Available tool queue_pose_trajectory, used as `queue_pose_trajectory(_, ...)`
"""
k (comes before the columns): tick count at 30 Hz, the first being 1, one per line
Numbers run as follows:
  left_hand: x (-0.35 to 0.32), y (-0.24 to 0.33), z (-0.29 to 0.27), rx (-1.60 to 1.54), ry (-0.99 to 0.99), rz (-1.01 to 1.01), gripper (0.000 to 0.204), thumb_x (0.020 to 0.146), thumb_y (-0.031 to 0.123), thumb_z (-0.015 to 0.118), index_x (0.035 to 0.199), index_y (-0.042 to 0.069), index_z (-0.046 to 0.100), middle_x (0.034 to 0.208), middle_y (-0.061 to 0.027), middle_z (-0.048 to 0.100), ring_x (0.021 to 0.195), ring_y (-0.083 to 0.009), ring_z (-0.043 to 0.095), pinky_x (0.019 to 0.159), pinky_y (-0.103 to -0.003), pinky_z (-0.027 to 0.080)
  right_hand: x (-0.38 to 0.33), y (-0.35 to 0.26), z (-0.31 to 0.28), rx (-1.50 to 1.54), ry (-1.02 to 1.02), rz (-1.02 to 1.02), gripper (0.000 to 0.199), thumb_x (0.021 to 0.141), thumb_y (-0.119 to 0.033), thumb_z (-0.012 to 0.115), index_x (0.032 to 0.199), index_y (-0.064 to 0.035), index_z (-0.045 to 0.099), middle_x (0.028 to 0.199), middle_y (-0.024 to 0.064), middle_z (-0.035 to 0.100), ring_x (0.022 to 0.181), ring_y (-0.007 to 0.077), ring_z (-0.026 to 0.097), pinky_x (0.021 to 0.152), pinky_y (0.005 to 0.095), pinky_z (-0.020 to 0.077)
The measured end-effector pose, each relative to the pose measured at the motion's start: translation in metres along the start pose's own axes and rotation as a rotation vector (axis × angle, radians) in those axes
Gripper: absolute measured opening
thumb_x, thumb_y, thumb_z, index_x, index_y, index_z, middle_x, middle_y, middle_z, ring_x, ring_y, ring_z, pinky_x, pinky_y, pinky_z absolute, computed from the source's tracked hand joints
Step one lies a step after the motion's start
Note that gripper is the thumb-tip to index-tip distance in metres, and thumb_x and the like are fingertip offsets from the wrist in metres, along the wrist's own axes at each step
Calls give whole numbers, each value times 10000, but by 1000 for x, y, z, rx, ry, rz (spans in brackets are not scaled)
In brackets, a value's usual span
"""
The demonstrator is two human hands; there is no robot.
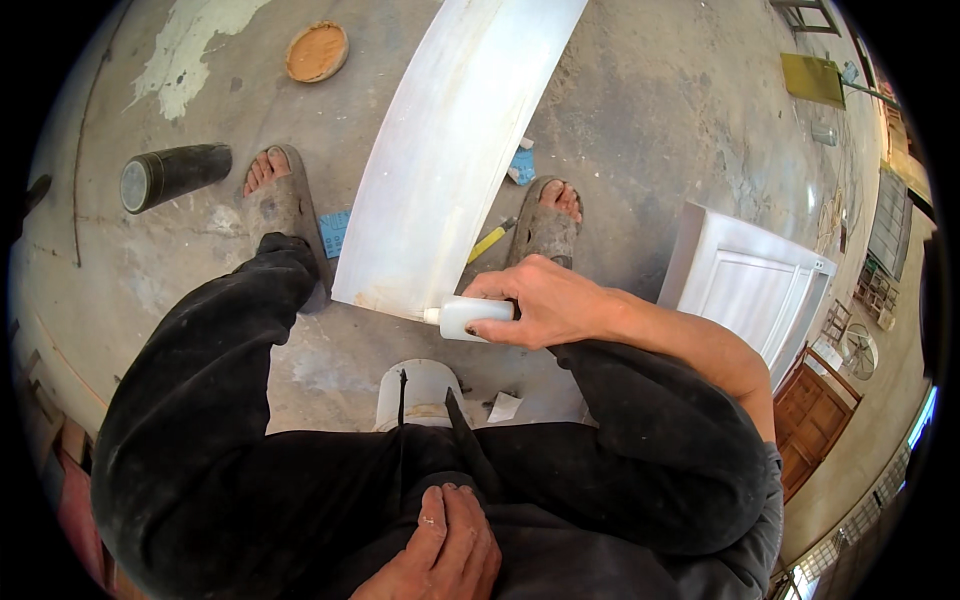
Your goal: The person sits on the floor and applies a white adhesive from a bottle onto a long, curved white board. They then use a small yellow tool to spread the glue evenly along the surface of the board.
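A small white squeeze bottle [475,318] lies sideways in my right hand [550,305], with the fingers wrapped round it. Its nozzle points left, at the near end of a long white board [450,130]. I cannot tell whether the nozzle touches the board. The board runs away from me between my feet, and brownish marks show along its near edge. My left hand [440,550] rests on my lap against the dark clothing, fingers stretched out and holding nothing.
On the floor are a round dish of orange-brown filler [317,52], a dark cylinder [175,178], a yellow-handled tool [488,243] and a blue sheet [335,235]. A white panelled door [750,285] stands at right. Below me is a white bucket-like object [420,385].
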State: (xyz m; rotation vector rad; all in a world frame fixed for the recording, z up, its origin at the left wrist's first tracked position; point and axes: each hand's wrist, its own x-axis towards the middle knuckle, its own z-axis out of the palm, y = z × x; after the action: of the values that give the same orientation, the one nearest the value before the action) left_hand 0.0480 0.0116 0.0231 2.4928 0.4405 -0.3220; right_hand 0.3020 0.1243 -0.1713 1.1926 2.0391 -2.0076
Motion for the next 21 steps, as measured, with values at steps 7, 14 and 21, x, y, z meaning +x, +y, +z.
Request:
queue_pose_trajectory(7,2,-6,0,-3,6,1,361,894,213,539,1103,-60,650,1169,-255,650,1145,-411,610,1024,-535,480,1,-3,0,-8,10,20,302,882,-244,706,1078,-15,720,834,180,732,695,316,711,657,382,555)
queue_pose_trajectory(14,0,-5,-1,-3,1,14,370,895,218,534,1113,-59,646,1179,-256,646,1153,-413,605,1030,-536,475,-5,-1,-6,66,167,51,321,875,-236,711,1084,8,720,839,191,734,703,311,718,679,376,559)
queue_pose_trajectory(21,-2,-6,-2,-2,-14,22,379,896,223,528,1123,-59,642,1189,-258,642,1160,-415,600,1036,-537,470,-10,6,-11,142,306,98,320,890,-230,700,1112,0,712,881,173,750,730,249,731,704,350,555)
